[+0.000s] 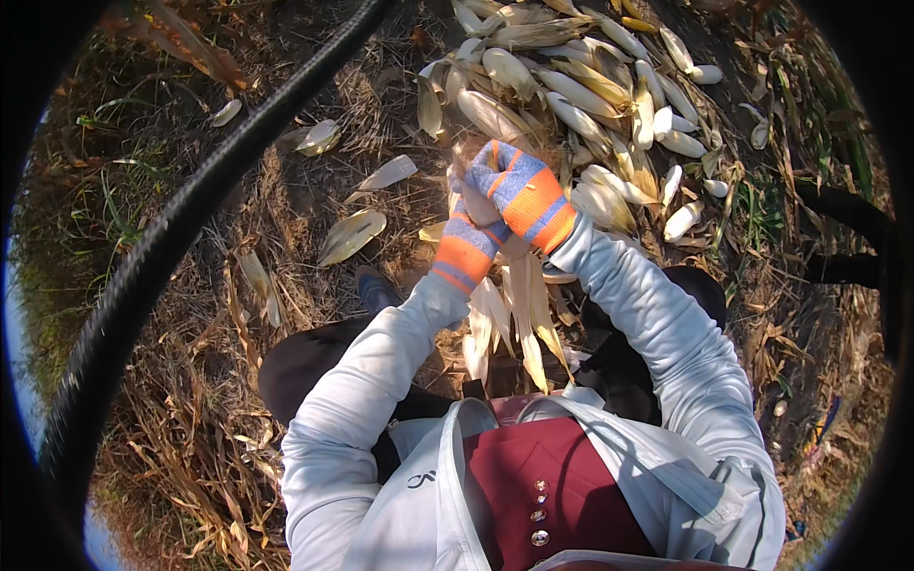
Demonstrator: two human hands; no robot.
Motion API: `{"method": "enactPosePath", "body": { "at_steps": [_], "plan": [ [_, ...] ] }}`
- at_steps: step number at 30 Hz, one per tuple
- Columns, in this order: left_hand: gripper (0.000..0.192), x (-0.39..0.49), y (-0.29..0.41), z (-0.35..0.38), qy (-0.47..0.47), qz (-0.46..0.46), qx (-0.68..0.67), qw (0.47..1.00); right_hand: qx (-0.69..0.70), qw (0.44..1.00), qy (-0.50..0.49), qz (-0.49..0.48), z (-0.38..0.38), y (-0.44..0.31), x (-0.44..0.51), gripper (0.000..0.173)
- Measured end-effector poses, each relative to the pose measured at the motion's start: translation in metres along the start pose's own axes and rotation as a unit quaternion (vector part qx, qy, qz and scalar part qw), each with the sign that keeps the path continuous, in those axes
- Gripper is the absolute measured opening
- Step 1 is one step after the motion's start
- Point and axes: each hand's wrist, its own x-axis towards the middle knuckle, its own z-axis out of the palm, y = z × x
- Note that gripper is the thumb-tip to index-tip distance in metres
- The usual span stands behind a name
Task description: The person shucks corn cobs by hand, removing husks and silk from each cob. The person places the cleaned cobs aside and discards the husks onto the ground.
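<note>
Both my hands wear knitted gloves striped in orange and blue-grey, and they meet at an ear of corn (480,205) in front of me. My left hand (473,232) closes around the ear from below. Against its upper part, near the brown silk, my right hand (513,178) has its fingers curled on the husk. Pale husk leaves (525,314) hang down from beneath my hands towards my lap. Just beyond my hands lies a large heap of corn ears (571,93), most in whitish husks. The fingertips are partly hidden.
Loose husk pieces (353,235) lie on the straw-strewn soil to the left. Dry corn stalks and leaves (193,457) cover the ground at the lower left. My bent knees and shoes frame the spot below my hands. A dark, blurred strap or cord (193,185) crosses the left of the view.
</note>
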Motion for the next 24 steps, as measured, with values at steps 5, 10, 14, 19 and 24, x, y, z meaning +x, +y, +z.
{"method": "enactPosePath", "body": {
  "at_steps": [5, 10, 14, 19, 24],
  "plan": [
    [0.073, 0.006, -0.01, -0.003, 0.025, -0.021, -0.009, 0.999, -0.048, 0.998, 0.049, 0.005, -0.009, 0.009, 0.011, 0.033],
    [0.065, 0.004, -0.014, -0.001, 0.011, 0.061, 0.089, 0.994, -0.068, 0.993, 0.011, -0.094, -0.013, 0.037, 0.02, 0.049],
    [0.063, -0.003, -0.009, 0.003, 0.017, 0.063, 0.082, 0.994, -0.037, 0.995, 0.006, -0.094, -0.009, 0.058, 0.022, 0.042],
    [0.063, -0.009, 0.001, 0.011, 0.028, 0.068, 0.077, 0.994, -0.032, 0.991, -0.043, -0.12, -0.013, 0.062, 0.021, 0.029],
    [0.073, 0.0, 0.011, 0.012, 0.063, 0.033, -0.015, 0.997, -0.066, 0.981, 0.047, -0.176, -0.033, 0.038, 0.018, 0.024]
  ]
}}
